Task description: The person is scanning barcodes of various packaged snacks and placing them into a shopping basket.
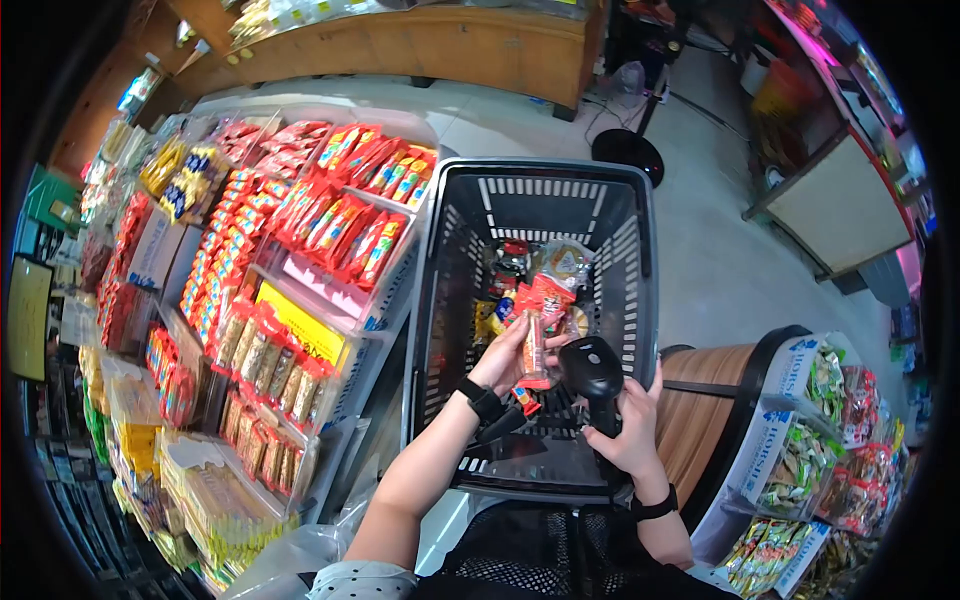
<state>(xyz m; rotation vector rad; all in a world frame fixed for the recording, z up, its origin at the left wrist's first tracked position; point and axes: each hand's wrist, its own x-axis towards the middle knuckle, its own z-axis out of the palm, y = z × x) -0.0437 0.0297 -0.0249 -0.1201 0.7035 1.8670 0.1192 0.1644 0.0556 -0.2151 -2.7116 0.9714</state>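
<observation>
My left hand [503,357] holds a red-wrapped snack bar [533,350] with a see-through middle, over the inside of a dark shopping basket [644,240]. My right hand [632,430] is wrapped round the handle of a black handheld scanner [591,370]. The scanner's head is just to the right of the bar, and a small gap shows between them. Several packaged snacks [566,262] lie in the basket below, red, yellow and clear ones among them. A small red and blue packet [525,401] is under the bar's lower end.
Shelves of red-wrapped snacks [340,230] stand close on the left. At the lower right is a rack of bagged snacks [795,470] beside a brown slatted case [705,400]. A round black stand base [628,152] sits on the floor beyond the basket.
</observation>
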